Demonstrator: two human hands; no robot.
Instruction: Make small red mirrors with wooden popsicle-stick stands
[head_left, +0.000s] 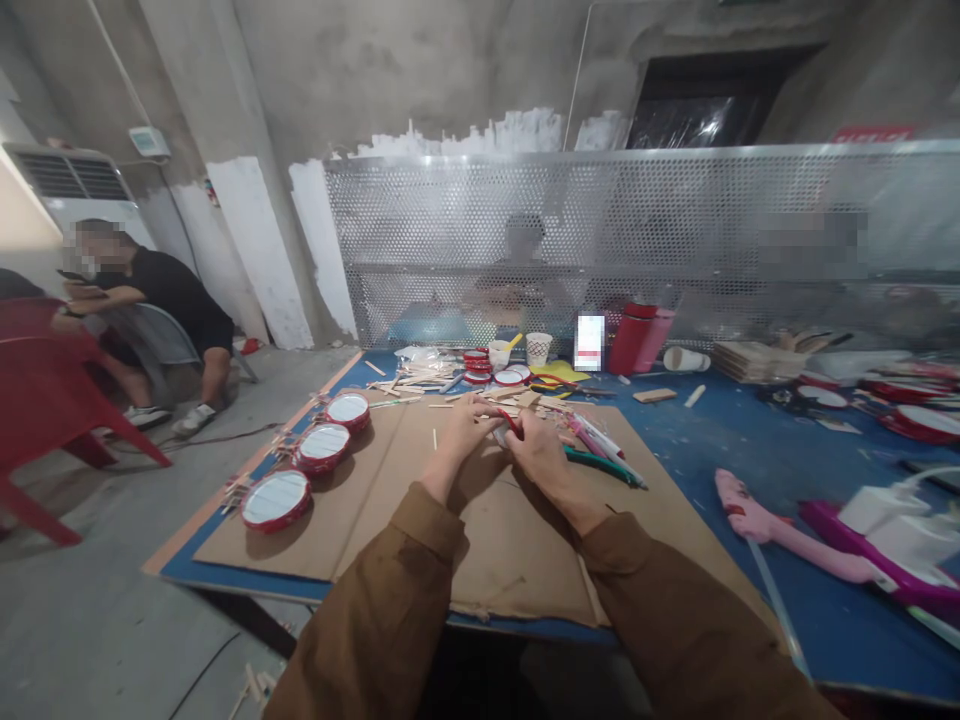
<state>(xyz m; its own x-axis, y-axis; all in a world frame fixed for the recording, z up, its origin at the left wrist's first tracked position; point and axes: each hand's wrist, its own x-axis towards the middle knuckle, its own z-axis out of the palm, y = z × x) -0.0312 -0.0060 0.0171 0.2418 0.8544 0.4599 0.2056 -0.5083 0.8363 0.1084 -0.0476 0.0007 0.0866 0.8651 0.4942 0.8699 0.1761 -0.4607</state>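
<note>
Above the flat brown cardboard sheet (360, 500), a person's right hand (541, 455) pinches a small, thin red piece (511, 423) in closed fingers; the left hand's (466, 430) fingers curl beside it, their grip unclear. Three round, white-faced, red-rimmed drums (322, 445) line the sheet's left side; on the blue surface (686, 445) to its right lies a pink plastic glue gun (787, 540).

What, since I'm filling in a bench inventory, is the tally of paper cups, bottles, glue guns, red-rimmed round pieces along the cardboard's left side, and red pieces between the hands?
Paper cups: 3
Bottles, red and pink: 2
Glue gun, pink: 1
Red-rimmed round pieces on the cardboard, left side: 3
Red piece between the hands: 1
Total: 10
</note>
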